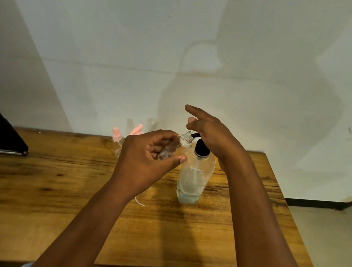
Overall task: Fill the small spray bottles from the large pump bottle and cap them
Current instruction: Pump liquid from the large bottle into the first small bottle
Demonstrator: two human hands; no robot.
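Your left hand [144,162] curls finger and thumb round an uncapped small spray bottle [174,147], tilting its mouth to the black spout. Your right hand [212,136] rests on the pump head of the large pump bottle [195,176], forefinger lifted, the rest loosely bent. The bottle in your hand looks almost empty, so filling has probably just begun. Pink-capped bottles [116,139] wait by the table's [50,195] far edge; whether they are filled, I cannot tell.

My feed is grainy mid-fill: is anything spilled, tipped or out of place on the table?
No spill shows. One oddity: a thin white tube lies loose on the table below the left hand, apart from any bottle. At the back, one pink-capped spray bottle appears tilted.
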